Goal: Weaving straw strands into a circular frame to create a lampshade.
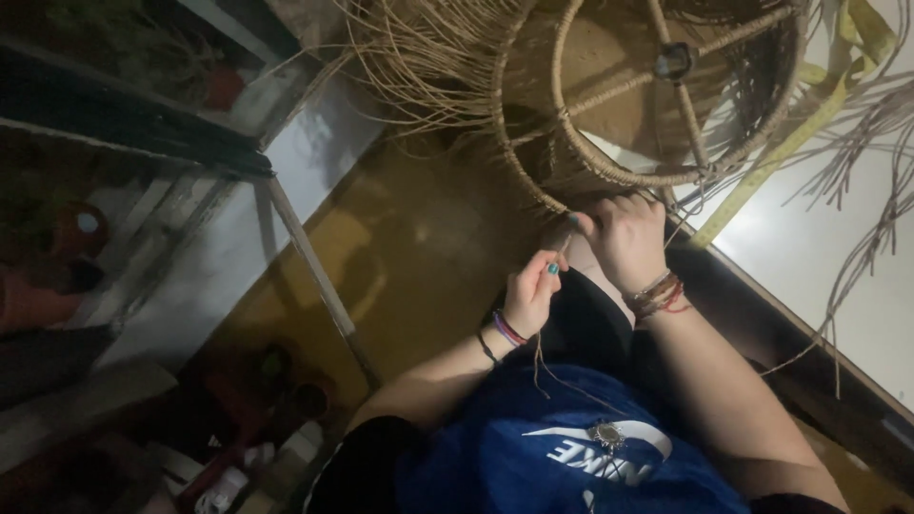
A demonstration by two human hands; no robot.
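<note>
- Right hand is sitting at centre frame, fingers curled and clamped against the lower rim of the round wicker frame, pinning the weave there.
- Left hand, just below and left of it, is pinching a thin cane strand between thumb and fingertips; the strand is trailing down over the blue shirt.
- Wicker frame is filling the upper centre and upper right, spokes meeting at a dark hub, loose cane fanning out at upper centre.
- Judging by the grips, a strand is being woven around the rim; the next pass is calling for steady tension while the right hand is keeping the wrap from slipping.
- Yellow strap is lying on the white surface at right.
</note>
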